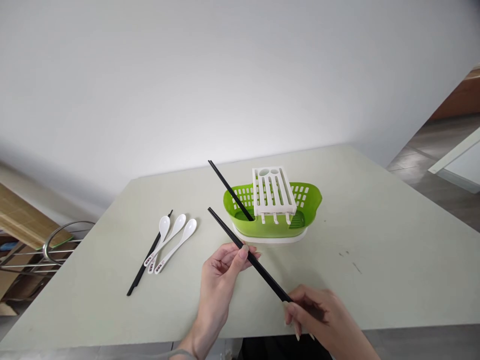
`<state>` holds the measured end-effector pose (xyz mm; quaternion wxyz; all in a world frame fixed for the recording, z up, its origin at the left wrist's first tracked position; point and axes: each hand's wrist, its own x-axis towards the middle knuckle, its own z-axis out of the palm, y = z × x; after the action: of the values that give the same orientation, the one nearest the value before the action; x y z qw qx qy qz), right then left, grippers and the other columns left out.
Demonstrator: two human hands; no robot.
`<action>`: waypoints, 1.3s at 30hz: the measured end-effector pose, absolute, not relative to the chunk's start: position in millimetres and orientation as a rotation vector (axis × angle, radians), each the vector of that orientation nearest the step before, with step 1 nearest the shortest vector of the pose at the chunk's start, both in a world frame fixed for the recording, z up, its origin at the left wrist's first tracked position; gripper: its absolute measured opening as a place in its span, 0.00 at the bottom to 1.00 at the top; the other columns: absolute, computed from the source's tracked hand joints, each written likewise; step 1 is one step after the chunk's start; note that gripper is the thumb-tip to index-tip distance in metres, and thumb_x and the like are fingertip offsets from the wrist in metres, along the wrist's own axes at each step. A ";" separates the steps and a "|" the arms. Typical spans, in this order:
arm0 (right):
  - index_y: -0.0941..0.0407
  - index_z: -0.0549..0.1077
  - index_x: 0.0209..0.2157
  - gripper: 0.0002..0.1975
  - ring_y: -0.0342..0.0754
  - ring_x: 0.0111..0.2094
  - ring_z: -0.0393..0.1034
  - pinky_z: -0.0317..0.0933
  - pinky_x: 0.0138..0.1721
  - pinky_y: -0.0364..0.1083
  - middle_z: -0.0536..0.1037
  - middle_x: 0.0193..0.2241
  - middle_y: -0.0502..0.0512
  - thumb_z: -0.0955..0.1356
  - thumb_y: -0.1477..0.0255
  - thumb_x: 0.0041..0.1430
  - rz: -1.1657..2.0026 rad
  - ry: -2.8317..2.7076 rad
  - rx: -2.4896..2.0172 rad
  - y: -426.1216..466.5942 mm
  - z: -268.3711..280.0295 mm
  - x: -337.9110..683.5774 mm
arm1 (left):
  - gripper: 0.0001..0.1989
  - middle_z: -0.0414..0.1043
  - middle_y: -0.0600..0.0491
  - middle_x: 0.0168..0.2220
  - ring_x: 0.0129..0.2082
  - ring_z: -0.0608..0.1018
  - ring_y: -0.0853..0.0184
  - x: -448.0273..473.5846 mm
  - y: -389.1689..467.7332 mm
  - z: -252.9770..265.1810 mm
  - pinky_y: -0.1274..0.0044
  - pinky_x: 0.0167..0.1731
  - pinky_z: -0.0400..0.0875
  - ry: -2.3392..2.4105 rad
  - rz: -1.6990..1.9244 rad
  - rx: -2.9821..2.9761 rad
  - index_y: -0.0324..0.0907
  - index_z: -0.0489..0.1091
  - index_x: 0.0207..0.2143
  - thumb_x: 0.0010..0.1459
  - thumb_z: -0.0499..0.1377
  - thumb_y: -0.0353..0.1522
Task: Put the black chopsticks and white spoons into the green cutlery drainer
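A pair of black chopsticks (264, 274) runs slantwise between my hands, in front of the green basket. My left hand (225, 267) pinches them near the middle with thumb and fingers. At their thicker, lower end my right hand (313, 311) grips them. Behind them stands the green utensil basket (270, 229) with a white slotted rack (275, 192) across its top and a white tray (277, 240) beneath. More black chopsticks (227, 184) lean out of the basket's left part, their thin ends up and to the left.
Three white spoons (176, 246) lie on the table at left, partly over other black chopsticks (144, 265). The pale table (360, 200) meets a white wall (225, 75) behind. A metal rack (52, 247) with a wooden board (30, 215) stands off the left edge.
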<state>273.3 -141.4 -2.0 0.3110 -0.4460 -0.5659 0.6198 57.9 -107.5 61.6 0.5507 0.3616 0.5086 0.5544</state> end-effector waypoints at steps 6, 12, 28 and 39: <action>0.55 0.76 0.29 0.23 0.44 0.22 0.73 0.62 0.26 0.41 0.81 0.25 0.52 0.67 0.52 0.69 1.609 -1.522 -1.192 -143.6 -3.6 274.5 | 0.17 0.84 0.47 0.37 0.38 0.85 0.61 31.9 -93.1 84.5 0.71 0.43 0.83 1.308 1.326 0.982 0.40 0.80 0.33 0.58 0.70 0.46; 0.54 0.76 0.29 0.22 0.44 0.22 0.72 0.61 0.26 0.42 0.81 0.25 0.52 0.67 0.52 0.69 1.598 -1.568 -1.217 -144.2 -5.5 274.2 | 0.17 0.83 0.45 0.41 0.44 0.83 0.60 2.3 -85.8 109.4 0.72 0.44 0.81 1.430 1.249 1.193 0.42 0.82 0.32 0.58 0.69 0.47; 0.52 0.75 0.36 0.21 0.45 0.25 0.72 0.66 0.29 0.42 0.80 0.30 0.52 0.61 0.53 0.74 1.411 -1.646 -1.154 -142.7 -3.4 269.3 | 0.12 0.79 0.53 0.36 0.32 0.76 0.73 -56.2 -41.6 191.1 0.80 0.31 0.72 1.407 2.061 1.118 0.42 0.79 0.32 0.53 0.74 0.39; 0.51 0.75 0.37 0.17 0.44 0.27 0.72 0.66 0.30 0.42 0.80 0.32 0.52 0.62 0.57 0.74 1.403 -1.650 -1.158 -143.4 -8.9 269.9 | 0.18 0.83 0.50 0.37 0.38 0.83 0.63 -24.3 -13.1 182.6 0.72 0.39 0.79 1.699 1.784 1.398 0.40 0.82 0.35 0.53 0.72 0.46</action>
<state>269.9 -143.4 -8.9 0.3363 -0.4439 -0.6327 0.5380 -24.3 -13.1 182.6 0.1539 0.4877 0.5926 0.6223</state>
